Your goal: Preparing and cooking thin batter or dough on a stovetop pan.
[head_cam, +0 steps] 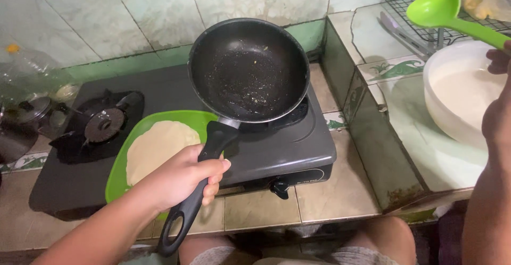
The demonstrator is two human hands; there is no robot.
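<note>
Left hand: the left hand (181,177) is clenched round the black handle (199,190) of the frying pan (249,69), gripping about midway along it, thumb over the top.
Handle: long, stiff, with a hanging loop at the near end; it looks like the safe place to hold, away from the hot bowl of the pan.
Frying pan: dark and non-stick, empty but for a few crumbs and a sheen of oil; it sits over the right burner of the stove (277,148), tilted slightly. I judge it rigid and moderately heavy, its weight pulling away from the grip.
Green plate (120,169): lies on the stove just left of the handle, carrying a pale flat round of cooked batter (157,148), which looks soft and floppy.
Left burner (104,124): bare, unlit as far as I can tell.
Right hand: the right hand (499,62) is at the frame's edge, grasping the green ladle (442,9); the fingers are mostly cut off.
White bowl (442,105): on the raised counter, holding pale batter, under the ladle.
Wire rack (426,9): farthest, behind the bowl.
</note>
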